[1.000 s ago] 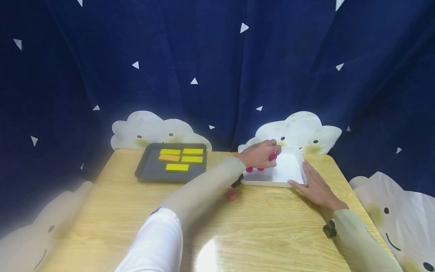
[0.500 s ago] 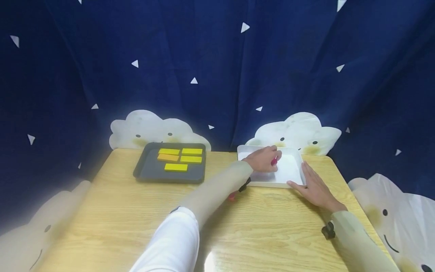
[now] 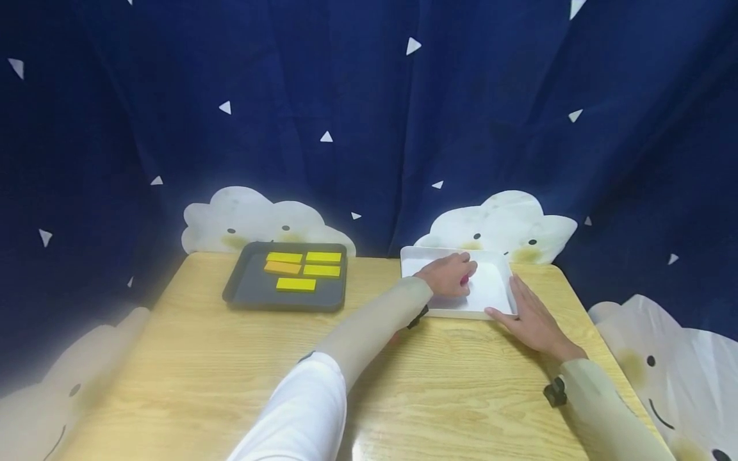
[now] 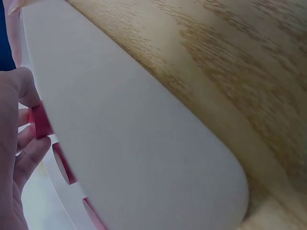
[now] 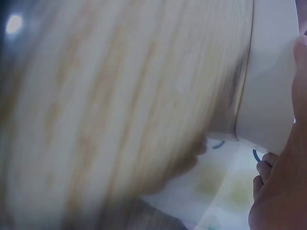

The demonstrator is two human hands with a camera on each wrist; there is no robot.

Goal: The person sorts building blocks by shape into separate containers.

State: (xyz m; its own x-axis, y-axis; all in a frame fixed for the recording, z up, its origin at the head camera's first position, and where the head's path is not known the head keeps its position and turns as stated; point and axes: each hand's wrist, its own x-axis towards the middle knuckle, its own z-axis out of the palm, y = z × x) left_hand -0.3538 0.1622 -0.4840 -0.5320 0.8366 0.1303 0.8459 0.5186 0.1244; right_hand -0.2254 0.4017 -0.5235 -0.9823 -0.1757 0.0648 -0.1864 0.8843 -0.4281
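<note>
My left hand (image 3: 446,275) reaches into the white tray (image 3: 490,266) at the right of the table. Between its thumb and fingers it pinches a small red round block (image 4: 40,120), low behind the tray's front wall. Beside that block in the left wrist view stand two more red round blocks (image 4: 64,163), both partly hidden by the wall. My right hand (image 3: 536,323) rests against the tray's right front corner, thumb at the front rim, fingers straight along the side wall.
A dark grey tray (image 3: 248,282) at the left bears several yellow blocks (image 3: 296,285) and an orange block (image 3: 282,267). Another red piece (image 3: 394,337) on the wooden table shows just past my left forearm. A blue curtain with white clouds hangs behind.
My left hand has lowered toward the front of the white tray with the red block. Its forearm now hides most of the red piece on the table. The right hand stays at the corner.
</note>
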